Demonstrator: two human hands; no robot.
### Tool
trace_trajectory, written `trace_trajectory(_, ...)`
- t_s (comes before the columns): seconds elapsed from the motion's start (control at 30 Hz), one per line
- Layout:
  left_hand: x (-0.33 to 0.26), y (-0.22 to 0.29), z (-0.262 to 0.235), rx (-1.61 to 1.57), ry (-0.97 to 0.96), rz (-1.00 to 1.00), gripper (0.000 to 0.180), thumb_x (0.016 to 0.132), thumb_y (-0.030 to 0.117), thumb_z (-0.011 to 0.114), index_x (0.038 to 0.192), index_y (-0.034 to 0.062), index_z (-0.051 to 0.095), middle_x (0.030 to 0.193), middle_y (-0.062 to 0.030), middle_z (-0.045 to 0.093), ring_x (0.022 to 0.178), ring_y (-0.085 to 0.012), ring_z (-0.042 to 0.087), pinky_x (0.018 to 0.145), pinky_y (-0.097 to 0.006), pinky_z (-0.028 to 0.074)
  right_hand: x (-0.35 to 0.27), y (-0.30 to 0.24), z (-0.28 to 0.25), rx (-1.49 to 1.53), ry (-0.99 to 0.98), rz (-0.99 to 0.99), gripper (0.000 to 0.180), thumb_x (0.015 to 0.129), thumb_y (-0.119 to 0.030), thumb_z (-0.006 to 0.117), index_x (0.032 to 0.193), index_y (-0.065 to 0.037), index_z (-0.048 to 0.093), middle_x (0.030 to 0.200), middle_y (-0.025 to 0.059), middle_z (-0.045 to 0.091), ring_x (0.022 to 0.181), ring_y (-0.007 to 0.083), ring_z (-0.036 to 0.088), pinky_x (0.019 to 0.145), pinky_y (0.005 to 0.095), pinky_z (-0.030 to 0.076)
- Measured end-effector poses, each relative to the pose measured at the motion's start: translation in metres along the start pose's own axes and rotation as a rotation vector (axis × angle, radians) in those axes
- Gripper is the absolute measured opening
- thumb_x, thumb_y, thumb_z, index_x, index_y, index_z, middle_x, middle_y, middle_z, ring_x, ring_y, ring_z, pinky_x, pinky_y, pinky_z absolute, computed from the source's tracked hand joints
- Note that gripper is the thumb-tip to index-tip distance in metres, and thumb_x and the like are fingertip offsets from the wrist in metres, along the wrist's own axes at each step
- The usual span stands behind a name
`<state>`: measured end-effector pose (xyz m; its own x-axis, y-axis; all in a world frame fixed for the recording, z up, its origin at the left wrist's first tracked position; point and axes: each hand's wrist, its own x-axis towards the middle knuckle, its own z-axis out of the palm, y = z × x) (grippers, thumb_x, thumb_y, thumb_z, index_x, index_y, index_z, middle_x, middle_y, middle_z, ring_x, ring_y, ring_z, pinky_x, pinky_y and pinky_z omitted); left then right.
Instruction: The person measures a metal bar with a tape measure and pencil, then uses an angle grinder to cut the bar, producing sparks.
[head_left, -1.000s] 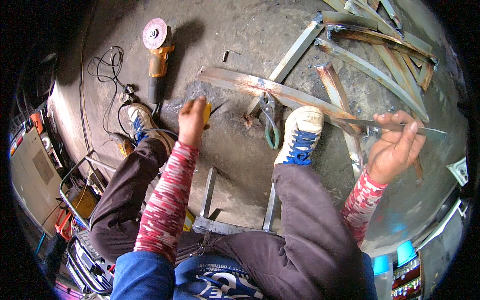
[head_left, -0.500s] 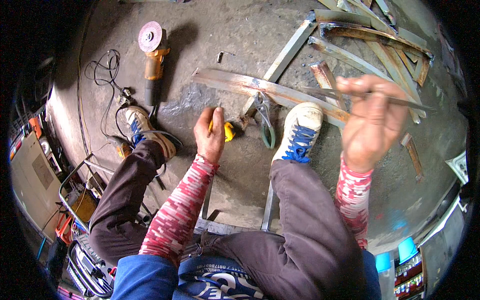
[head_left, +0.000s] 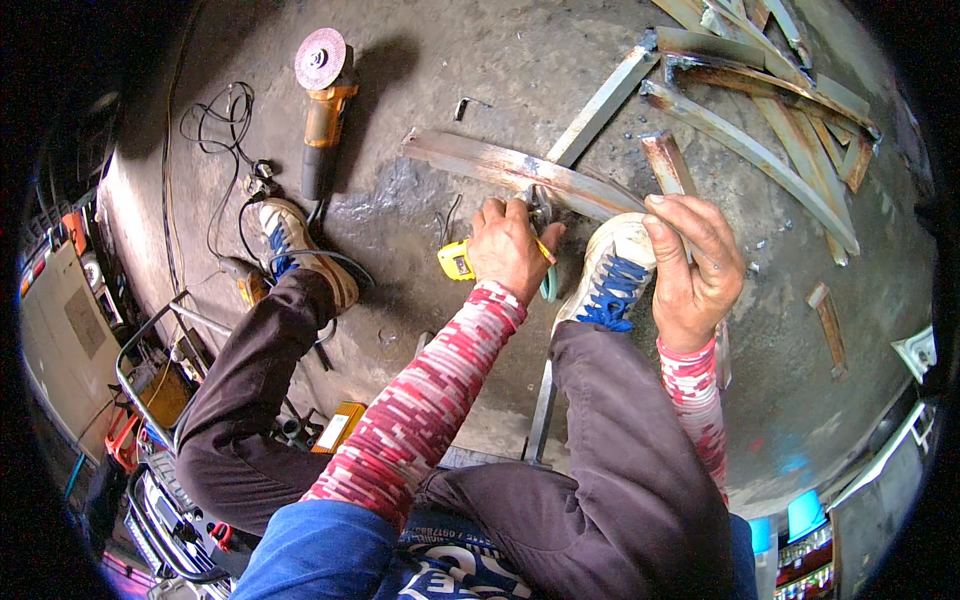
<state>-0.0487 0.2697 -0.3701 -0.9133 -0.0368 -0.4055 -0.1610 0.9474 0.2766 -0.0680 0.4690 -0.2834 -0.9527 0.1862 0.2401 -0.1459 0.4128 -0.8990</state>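
Mid-frame, left hand (head_left: pixel 508 245) holds tape measure (head_left: pixel 456 261) over pliers (head_left: pixel 548 286); right hand (head_left: pixel 695 268) pinches thin strip (head_left: pixel 618 187); apparent tool-handling, next move likely needing steady grip.

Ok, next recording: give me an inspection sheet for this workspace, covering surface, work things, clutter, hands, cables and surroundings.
Surface: grey floor, stained, with a shiny patch.
Work things: yellow tape measure, pliers partly hidden, thin metal strip, rusty metal bar.
Clutter: metal pieces overlapping at upper right; grinder and hex key lying apart.
Left hand: around the tape measure, over the pliers; any grip on the pliers is hidden.
Right hand: pinching the metal strip.
Cables: black cable loosely looped near the left shoe.
Surroundings: blue tub at lower right.
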Motion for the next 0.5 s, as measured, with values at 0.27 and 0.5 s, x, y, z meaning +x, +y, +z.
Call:
trace_trajectory(0.27,-0.014,0.000,0.001,-0.038,-0.139,0.145,0.035,0.076,0.026,0.079,0.099,0.0031,0.066,0.106,-0.0214,0.062,0.102,-0.0409,0.065,0.083,-0.049,0.058,0.000,0.002,-0.001,-0.015,0.052,0.024,0.022,0.085,0.003,0.080,0.106,-0.003,0.078,0.100,0.0116,0.076,0.093,0.0243,0.074,0.083,0.0342,0.058)
trace_trajectory(0.5,-0.041,0.009,-0.039,-0.813,-0.313,-0.032,0.034,0.099,0.034,0.065,0.107,0.0019,0.071,0.101,-0.0131,0.071,0.089,-0.0282,0.069,0.080,-0.043,0.056,-0.004,-0.002,0.010,-0.055,-0.144,-0.213,0.031,0.078,-0.001,0.075,0.108,-0.007,0.079,0.101,0.0079,0.073,0.091,0.0257,0.071,0.080,0.0367,0.058)
